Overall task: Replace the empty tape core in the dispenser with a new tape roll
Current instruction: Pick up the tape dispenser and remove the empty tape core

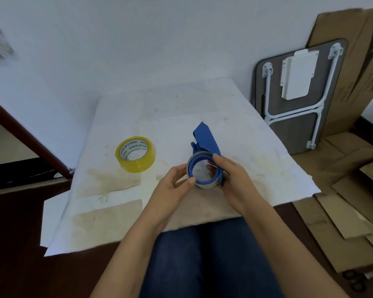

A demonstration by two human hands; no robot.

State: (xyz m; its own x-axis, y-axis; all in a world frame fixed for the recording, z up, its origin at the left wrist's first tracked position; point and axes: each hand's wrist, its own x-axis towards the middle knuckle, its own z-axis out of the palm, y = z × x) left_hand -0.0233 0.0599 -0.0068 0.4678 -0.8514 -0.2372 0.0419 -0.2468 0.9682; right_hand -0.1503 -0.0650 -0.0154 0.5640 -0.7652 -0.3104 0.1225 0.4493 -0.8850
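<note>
Two hands meet over the stained white tabletop (256, 147): right hand (235, 175) clamps the blue dispenser (206, 139), handle pointing away from the person, hub opening tipped upward. Left hand (174, 181) pinches the rim of the empty core (204, 186), seated on that hub. New yellow tape roll (135, 154) lies flat, well apart on the left, nearer the left hand.

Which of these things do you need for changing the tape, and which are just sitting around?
Needed:
blue dispenser
empty core
yellow tape roll
left hand
right hand

Just there:
folded table
cardboard sheets
white cloth
</note>
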